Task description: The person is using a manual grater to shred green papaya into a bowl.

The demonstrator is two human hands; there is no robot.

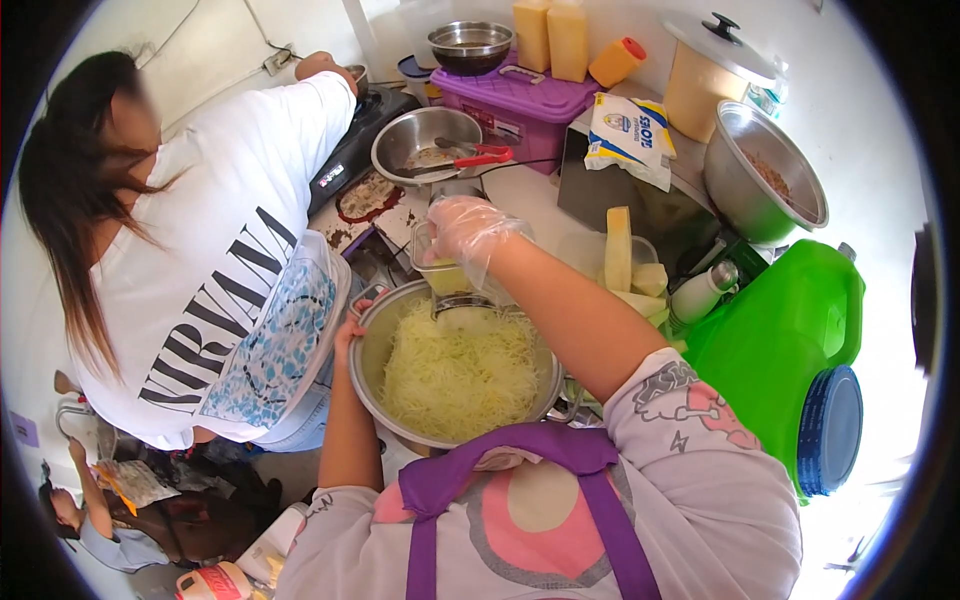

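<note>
A large metal pot [358, 375] stands before me, heaped with pale green-yellow shreds [465, 371] that look like grated vegetable or fruit. My left hand [352, 324] grips the pot's rim by its left handle. In a clear plastic disposable glove, my right hand [469, 229] is closed on a clear plastic container [421, 251] above the pot's far edge. Something pale yellow shows in its lower part. Just beneath, a curved metal edge [463, 301] lies over the shreds; whether it belongs to the container, I cannot tell.
Peeled pale chunks [619, 251] lie at right beside a white bottle [701, 292] and a big green jug [780, 345]. A steel bowl [424, 135] holds red-handled tongs [484, 156]. At left a person [202, 247] reaches over a black stove [360, 142]. Another person [97, 517] is at lower left.
</note>
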